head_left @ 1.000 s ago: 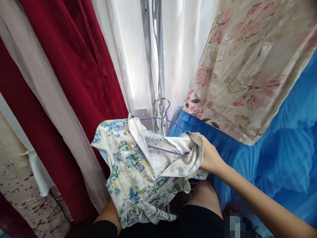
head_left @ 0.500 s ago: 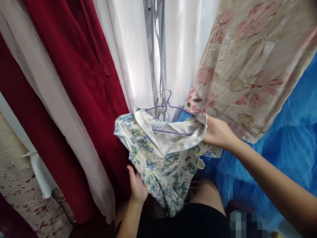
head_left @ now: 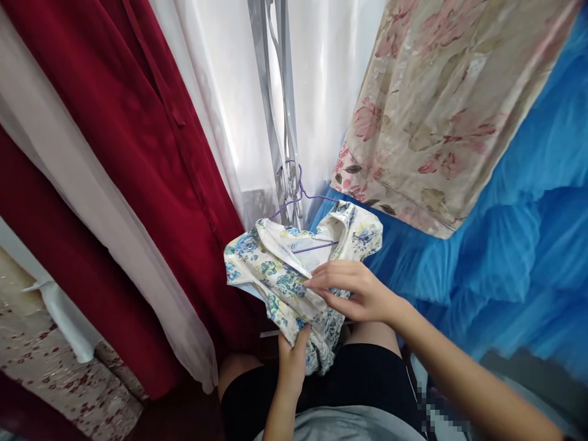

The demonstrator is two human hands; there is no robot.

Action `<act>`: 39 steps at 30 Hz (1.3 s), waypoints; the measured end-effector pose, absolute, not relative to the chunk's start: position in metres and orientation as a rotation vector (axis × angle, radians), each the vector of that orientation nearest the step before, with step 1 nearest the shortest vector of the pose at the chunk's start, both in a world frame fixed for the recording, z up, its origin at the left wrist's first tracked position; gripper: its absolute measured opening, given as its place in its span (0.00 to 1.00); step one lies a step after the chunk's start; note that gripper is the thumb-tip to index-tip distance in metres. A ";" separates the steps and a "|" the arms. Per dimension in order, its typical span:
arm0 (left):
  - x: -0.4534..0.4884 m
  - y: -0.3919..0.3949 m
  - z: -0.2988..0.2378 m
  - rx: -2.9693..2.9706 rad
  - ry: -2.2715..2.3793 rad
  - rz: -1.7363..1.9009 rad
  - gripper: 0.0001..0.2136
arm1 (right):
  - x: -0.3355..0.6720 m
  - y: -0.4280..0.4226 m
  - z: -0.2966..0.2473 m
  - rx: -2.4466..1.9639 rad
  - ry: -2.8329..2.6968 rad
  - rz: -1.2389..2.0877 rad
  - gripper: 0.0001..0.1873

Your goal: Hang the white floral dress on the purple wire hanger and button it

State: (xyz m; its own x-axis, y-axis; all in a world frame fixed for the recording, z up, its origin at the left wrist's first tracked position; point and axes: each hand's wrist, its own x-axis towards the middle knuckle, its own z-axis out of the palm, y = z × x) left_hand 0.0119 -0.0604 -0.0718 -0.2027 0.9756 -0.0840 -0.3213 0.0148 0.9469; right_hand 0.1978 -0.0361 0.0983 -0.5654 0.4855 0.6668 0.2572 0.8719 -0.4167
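Observation:
A white floral top (head_left: pixel 271 266) with blue and yellow flowers and short cap sleeves is on a purple wire hanger (head_left: pixel 301 191) before me. Its lower part is bunched over my lap, so its full length is hidden. My left hand (head_left: pixel 293 355) grips the lower left side, thumb on the front and fingers behind the cloth. At the point of the neckline, my right hand (head_left: pixel 356 291) pinches the front edge, fingers close together. The hanger's lower bar shows inside the neck opening.
Red cloth (head_left: pixel 151 153) and pale sheer cloth (head_left: pixel 138 269) hang at left. Grey metal uprights (head_left: pixel 271 92) stand before a white curtain (head_left: pixel 220 92). A beige floral garment (head_left: pixel 422 135) hangs at right over blue ruffled fabric (head_left: pixel 496 257).
My right hand has left the right shoulder and moved down and inward to the front neckline. My left hand has shifted right and now grips the cloth. The view has tilted slightly.

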 end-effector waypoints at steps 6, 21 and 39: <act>-0.011 -0.057 -0.093 0.841 1.292 1.434 0.20 | 0.183 -0.054 0.000 -1.055 -1.201 0.789 0.22; -0.021 -0.053 -0.093 1.094 1.326 1.550 0.22 | 0.170 -0.062 -0.017 -1.040 -1.313 1.097 0.29; 0.033 -0.035 -0.037 2.229 1.160 1.143 0.06 | 0.179 -0.029 0.027 -0.894 -0.974 1.411 0.20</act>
